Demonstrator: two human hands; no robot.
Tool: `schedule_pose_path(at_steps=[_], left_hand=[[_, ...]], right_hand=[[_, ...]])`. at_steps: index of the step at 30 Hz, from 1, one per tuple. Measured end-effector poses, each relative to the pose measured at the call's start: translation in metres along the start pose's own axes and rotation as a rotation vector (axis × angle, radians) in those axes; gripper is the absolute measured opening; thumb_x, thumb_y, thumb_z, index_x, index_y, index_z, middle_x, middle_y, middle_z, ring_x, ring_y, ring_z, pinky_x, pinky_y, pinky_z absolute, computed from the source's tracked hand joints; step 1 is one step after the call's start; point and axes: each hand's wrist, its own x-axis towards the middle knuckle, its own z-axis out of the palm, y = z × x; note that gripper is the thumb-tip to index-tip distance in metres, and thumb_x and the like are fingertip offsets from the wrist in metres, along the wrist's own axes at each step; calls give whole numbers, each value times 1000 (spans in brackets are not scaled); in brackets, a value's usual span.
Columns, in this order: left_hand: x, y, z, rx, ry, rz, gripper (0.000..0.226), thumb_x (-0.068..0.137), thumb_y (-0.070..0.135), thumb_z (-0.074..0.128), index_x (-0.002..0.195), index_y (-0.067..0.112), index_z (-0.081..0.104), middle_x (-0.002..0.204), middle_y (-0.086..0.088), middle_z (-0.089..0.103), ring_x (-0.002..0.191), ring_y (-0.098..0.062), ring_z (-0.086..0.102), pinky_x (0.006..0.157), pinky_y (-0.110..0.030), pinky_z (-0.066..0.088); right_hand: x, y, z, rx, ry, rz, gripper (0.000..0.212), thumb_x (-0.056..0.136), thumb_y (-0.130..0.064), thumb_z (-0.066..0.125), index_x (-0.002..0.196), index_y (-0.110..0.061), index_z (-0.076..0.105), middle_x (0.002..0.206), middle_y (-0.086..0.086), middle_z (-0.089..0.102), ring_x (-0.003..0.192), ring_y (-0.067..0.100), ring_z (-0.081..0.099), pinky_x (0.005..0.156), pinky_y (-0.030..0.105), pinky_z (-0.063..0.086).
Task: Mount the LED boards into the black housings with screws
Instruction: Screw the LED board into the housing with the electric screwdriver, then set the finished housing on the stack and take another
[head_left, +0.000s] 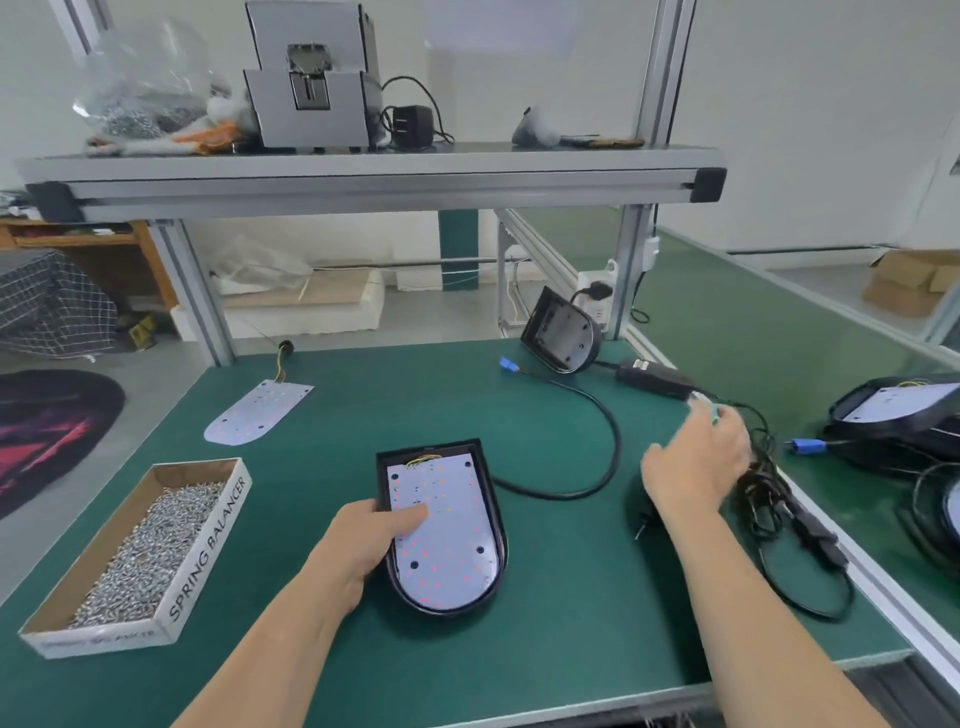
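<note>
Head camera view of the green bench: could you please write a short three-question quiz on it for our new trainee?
1. True or false: the white LED board under the thumb of the left hand lies inside a black oval housing.
2. The open cardboard box of silver screws sits: A) left of that housing; B) on top of it; C) right of it.
3. How many white LED boards lie bare on the green mat?
Key: 1 true; 2 A; 3 one, the loose board beyond the box.
</note>
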Motion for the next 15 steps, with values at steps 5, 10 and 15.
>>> schedule_pose_path(at_steps=[5, 10, 15], left_hand=[[0, -1, 5, -13, 41, 18, 12, 87, 19, 75, 94, 9, 75, 86, -3, 79, 81, -22, 76, 71, -29, 54], [0, 1, 6, -14, 62, 23, 11, 88, 17, 74, 94, 7, 75, 86, -5, 78, 83, -25, 75, 72, -31, 54], [1, 0, 13, 46, 142, 39, 17, 91, 28, 71, 92, 11, 75, 86, 0, 78, 73, -17, 69, 60, -26, 45]], right_hand=[[3, -31, 17, -124, -322, -208, 42, 95, -38, 63, 121, -7, 51, 125, 17, 54, 117, 38, 55, 92, 42, 46], [10, -46, 15, -121, -545, -98, 15, 87, -7, 59, 79, -9, 47, 94, 12, 60, 76, 27, 55, 64, 30, 42], [-2, -49, 6, 179, -827, -53, 15, 84, -7, 57, 72, -9, 48, 64, 6, 53, 54, 20, 39, 48, 22, 29]])
